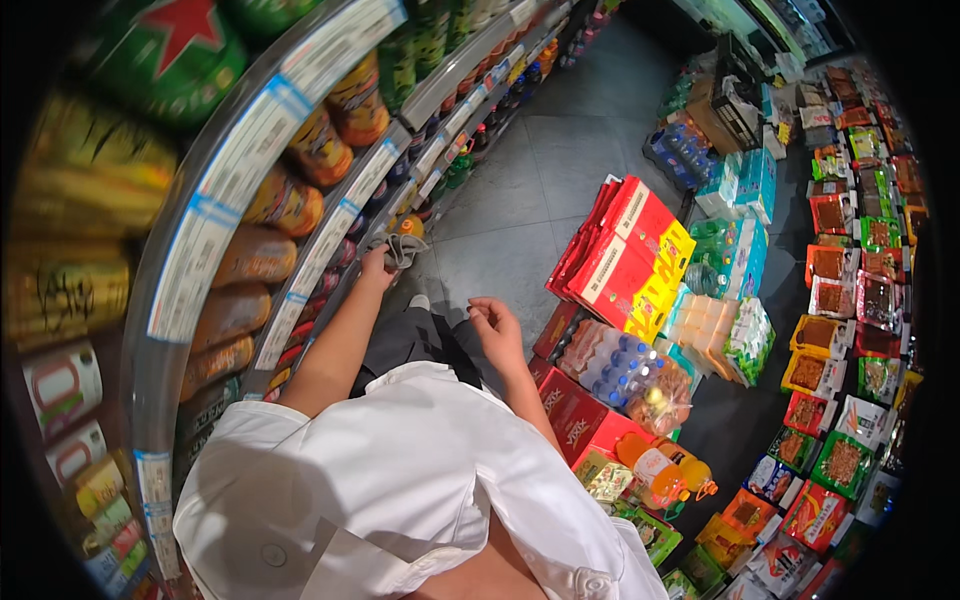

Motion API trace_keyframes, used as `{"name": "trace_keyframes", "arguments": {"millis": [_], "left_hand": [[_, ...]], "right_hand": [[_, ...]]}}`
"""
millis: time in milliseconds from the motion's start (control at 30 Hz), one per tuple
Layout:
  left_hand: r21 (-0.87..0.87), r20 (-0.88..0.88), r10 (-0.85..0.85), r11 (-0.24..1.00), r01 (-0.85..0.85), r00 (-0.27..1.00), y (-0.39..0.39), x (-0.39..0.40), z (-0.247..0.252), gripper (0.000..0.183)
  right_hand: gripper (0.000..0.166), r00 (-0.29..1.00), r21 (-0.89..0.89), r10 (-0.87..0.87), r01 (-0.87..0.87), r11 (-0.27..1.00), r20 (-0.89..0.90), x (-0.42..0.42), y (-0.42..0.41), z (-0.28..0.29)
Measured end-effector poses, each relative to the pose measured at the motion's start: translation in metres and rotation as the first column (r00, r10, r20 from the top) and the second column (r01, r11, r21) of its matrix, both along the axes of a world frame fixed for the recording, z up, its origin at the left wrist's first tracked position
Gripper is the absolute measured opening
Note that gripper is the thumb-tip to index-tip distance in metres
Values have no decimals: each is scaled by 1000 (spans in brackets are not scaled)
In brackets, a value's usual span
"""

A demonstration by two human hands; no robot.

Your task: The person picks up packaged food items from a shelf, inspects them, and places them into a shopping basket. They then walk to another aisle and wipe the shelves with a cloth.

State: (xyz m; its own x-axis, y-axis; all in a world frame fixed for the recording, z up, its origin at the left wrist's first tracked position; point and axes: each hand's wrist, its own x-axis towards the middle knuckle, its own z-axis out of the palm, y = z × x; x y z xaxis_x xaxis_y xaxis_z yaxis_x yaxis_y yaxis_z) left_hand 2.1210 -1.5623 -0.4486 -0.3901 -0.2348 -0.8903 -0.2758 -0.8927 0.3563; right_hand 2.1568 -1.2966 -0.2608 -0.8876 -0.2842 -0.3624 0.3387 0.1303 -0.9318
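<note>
A crumpled grey cloth (406, 250) is gripped in my left hand (377, 267), which reaches out low beside the drinks shelf. The cloth is close to the bottles on the lower shelf, and an orange-coloured round item (410, 225) shows just past it. Whether the cloth touches the shelf I cannot tell. My right hand (496, 330) hangs in front of my dark trousers (405, 337), fingers loosely curled and apart, with nothing in it. To its right lie flat red and yellow cartons (628, 259) in a stack.
Shelves with price-label strips (244, 169) curve along my left, holding cans and orange drink bottles (281, 206). Right of me stand shrink-wrapped bottle packs (611, 367), red boxes (574, 420) and large orange bottles (652, 469). Packaged snacks (832, 337) line the far right. Grey floor tiles (517, 180) run ahead.
</note>
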Motion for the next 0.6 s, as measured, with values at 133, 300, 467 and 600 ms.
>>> {"name": "trace_keyframes", "arguments": {"millis": [133, 300, 467, 600], "left_hand": [[-240, -188, -373, 915, 325, 909, 32, -39, 46, 28], [-492, -262, -809, 580, 649, 525, 95, -84, 114, 47], [-339, -356, -715, 699, 629, 602, 144, -135, 155, 41], [-189, -415, -539, 839, 510, 733, 180, -179, 169, 36]], "right_hand": [[42, 999, 36, 1, 0, 999, -36, -43, 14, -17], [69, 1000, -4, 14, -14, 1000, -9, -129, 13, -22], [18, 994, -198, 104, -98, 975, 24, -230, 48, -37], [19, 970, -154, 230, -217, 964, 73, -298, 86, -29]]}}
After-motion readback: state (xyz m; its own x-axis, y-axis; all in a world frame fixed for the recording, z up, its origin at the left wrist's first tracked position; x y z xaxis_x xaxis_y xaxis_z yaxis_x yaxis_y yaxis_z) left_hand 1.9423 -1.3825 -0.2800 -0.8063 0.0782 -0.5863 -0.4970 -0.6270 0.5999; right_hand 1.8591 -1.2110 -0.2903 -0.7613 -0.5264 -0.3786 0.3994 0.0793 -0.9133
